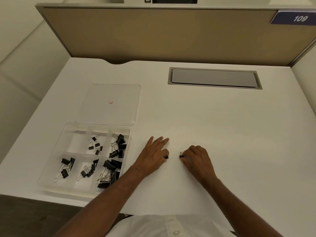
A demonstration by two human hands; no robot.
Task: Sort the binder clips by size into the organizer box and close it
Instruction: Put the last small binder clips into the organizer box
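Clear plastic organizer box (pixel 127 134) sat open on the white desk (pixel 222 134), well to the left of both hands, its flat lid (pixel 119 93) lying just behind it with a small pale dot at the middle. Six compartments: the back-left one held nothing visible, the other five held black binder clips (pixel 112 165), the largest heaped in the front-right cell nearest the left forearm.

Left hand (pixel 154 155) lay palm down on the desk, three fingers stretched forward, thumb side tucked toward a tiny black clip (pixel 166 157). Clip touched the thumb side of the hand; seemed pinched between thumb and forefinger, though the contact was mostly hidden under the hand.

Right hand (pixel 196 157) rested on the desk just right of the left, fingers curled under, knuckles up. A second small clip (pixel 181 155) stood at its fingertips on the side facing the left hand, wire loop up, gripped by the curled fingers.

The two clips faced each other across a narrow gap of bare desk between the hands.

Beyond the hands, far back: a grey cable hatch (pixel 213 77) set in the desk, a tan divider panel (pixel 153 35) behind it, a blue tag (pixel 297 18) reading 109 at its right end.
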